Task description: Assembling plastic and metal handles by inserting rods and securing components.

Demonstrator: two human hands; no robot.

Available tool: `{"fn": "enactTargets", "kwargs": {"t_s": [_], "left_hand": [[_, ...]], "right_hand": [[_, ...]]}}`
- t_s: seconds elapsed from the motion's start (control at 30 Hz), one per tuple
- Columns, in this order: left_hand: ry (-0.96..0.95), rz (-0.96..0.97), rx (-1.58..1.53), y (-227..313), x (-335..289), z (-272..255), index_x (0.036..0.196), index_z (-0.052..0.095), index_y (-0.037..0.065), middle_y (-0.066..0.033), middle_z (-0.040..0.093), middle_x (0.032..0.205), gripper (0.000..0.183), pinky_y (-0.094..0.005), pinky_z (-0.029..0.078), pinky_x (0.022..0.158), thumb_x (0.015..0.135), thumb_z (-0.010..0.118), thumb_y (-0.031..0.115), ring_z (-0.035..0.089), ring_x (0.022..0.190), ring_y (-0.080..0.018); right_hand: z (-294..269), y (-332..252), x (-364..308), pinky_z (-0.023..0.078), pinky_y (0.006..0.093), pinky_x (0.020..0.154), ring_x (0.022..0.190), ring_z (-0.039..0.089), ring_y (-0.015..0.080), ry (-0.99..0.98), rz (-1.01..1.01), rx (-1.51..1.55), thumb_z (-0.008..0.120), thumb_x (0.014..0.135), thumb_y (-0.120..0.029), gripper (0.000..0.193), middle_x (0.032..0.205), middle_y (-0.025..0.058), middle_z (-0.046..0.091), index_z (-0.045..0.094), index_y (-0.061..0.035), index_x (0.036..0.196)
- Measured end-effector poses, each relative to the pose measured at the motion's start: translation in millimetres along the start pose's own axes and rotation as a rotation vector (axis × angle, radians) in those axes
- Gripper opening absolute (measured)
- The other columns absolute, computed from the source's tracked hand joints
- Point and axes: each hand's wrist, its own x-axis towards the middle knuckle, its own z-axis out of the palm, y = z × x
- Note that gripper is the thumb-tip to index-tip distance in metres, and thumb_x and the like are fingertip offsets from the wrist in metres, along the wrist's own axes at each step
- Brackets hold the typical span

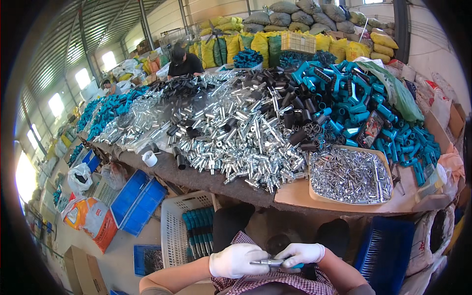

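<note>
White gloves cover both my hands, which are together over my lap near the lower edge. Between them lies a tool part with a silver metal shaft [268, 263] and a teal end. My left hand [237, 260] closes around the shaft side. The fingers of my right hand [301, 254] grip the part toward its teal end, which they partly cover. Just left of my knees stands a white plastic crate [173, 221] with a row of teal-handled tools [199, 231] with silver shafts. On the bench ahead spreads a large heap of silver metal fittings [250, 147].
A tray of small metal pins [350, 174] sits at the bench's near right edge. Teal plastic housings [361, 93] are piled behind it. Blue bins [137, 201] stand at left, another blue bin [386, 250] at right. A person in black [184, 64] is across the bench.
</note>
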Motion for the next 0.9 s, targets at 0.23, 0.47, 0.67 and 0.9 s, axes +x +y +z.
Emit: {"fn": "enactTargets", "kwargs": {"t_s": [0.23,0.47,0.67,0.9], "left_hand": [[0.173,-0.666,-0.211,19.2,15.4,-20.9,0.114,0.066,0.005,-0.0162,0.065,0.114,0.033,-0.04,0.052,0.09,0.086,0.071,0.021,0.065,0.105,-0.0314],[0.157,-0.662,-0.181,16.1,5.7,-2.5,0.107,0.069,0.006,-0.0133,0.069,0.099,0.019,-0.0372,0.054,0.081,0.09,0.065,0.012,0.067,0.092,-0.0312],[0.192,-0.838,-0.324,11.0,7.6,-4.6,0.112,0.066,0.006,-0.0114,0.067,0.108,0.033,-0.0381,0.052,0.089,0.083,0.074,0.02,0.065,0.101,-0.0308],[-0.334,-0.27,0.111,10.0,13.6,-19.1,0.117,0.064,0.009,-0.0099,0.066,0.109,0.034,-0.0346,0.056,0.078,0.084,0.068,0.018,0.067,0.095,-0.0247]], "right_hand": [[24.9,-32.4,-1.8,0.05,0.0291,0.061,0.063,0.062,0.0147,0.552,-0.018,-0.441,0.064,0.095,-0.041,0.044,0.075,0.0078,0.066,0.066,-0.0036,0.118],[26.1,-33.2,0.8,0.054,0.0424,0.076,0.085,0.069,0.0357,0.579,-0.11,-0.762,0.065,0.09,-0.043,0.041,0.092,0.0174,0.071,0.067,-0.0095,0.114],[48.1,-41.6,8.8,0.054,0.0421,0.071,0.081,0.069,0.0336,0.749,0.062,-1.074,0.064,0.091,-0.043,0.038,0.086,0.014,0.07,0.067,-0.0103,0.111],[9.8,-27.8,-3.5,0.052,0.0351,0.063,0.064,0.064,0.0176,0.154,0.019,-0.203,0.061,0.095,-0.047,0.047,0.072,0.0081,0.062,0.067,-0.0052,0.115]]}}
